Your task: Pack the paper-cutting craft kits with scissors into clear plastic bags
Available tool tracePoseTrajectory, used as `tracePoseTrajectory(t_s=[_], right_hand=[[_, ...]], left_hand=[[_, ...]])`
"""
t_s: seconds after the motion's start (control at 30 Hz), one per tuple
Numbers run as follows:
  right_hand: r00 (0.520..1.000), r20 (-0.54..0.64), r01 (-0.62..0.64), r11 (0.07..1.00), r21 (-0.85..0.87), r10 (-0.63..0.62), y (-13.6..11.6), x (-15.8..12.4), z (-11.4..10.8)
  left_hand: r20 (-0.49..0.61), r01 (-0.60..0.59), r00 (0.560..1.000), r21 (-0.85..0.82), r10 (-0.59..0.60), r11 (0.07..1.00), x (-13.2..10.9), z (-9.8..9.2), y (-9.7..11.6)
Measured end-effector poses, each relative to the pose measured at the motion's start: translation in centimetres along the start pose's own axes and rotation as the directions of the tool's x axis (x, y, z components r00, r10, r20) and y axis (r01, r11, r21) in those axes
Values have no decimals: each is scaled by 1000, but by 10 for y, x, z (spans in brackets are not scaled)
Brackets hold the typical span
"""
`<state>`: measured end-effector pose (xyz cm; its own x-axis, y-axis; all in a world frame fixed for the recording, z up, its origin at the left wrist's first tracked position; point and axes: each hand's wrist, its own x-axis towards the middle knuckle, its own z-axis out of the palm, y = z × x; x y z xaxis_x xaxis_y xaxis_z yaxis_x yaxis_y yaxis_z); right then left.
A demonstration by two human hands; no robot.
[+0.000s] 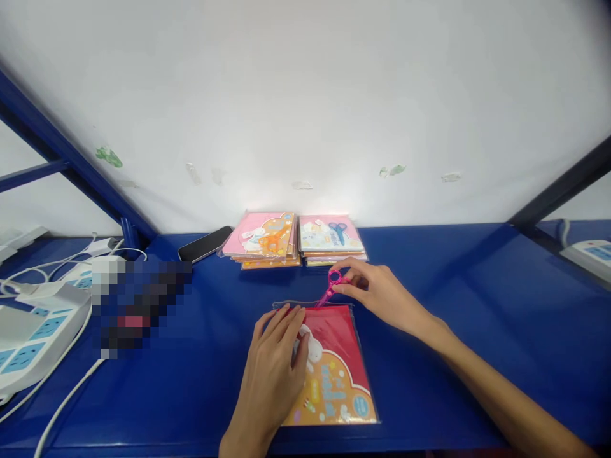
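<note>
A red and orange booklet with a white rabbit point(341, 375), in a clear plastic sleeve, lies flat near the table's front edge. My left hand point(279, 362) rests on its upper left part, fingers stretched out close together. Pink scissors point(329, 287) are pinched by the handle loops between the fingers of my right hand point(365, 283). Their blades point down and left to the sleeve's top edge; whether the tips are inside the sleeve I cannot tell.
Behind stand two stacks of sleeved booklets, the left stack point(260, 238) topped by orange scissors, the right stack point(331, 236) by blue ones. A black phone point(205, 244) lies left of them. Power strips point(45, 331) and white cables fill the left side of the blue table point(453, 305).
</note>
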<state>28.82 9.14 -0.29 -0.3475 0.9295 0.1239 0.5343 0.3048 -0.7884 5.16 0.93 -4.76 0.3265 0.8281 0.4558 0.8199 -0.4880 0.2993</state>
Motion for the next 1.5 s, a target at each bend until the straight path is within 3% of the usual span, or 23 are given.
tracePoseTrajectory(t_s=[0.47,0.83,1.07,1.5], right_hand=[[990,139,-27,998,65,18,4,2,20],[994,87,-75,993,90,68,2,1,28],[982,180,-103,970,218,64,1,0,30],[985,169,-75,982,176,45,-2,-3,37]], left_hand=[[12,41,999,-103,-40,994,-2,-1,0],[5,56,998,-188,-56,981,-3,-1,0],[-4,71,997,-206,-74,976,-3,-2,1],[-64,30,997,-197,-44,980,-3,-1,1]])
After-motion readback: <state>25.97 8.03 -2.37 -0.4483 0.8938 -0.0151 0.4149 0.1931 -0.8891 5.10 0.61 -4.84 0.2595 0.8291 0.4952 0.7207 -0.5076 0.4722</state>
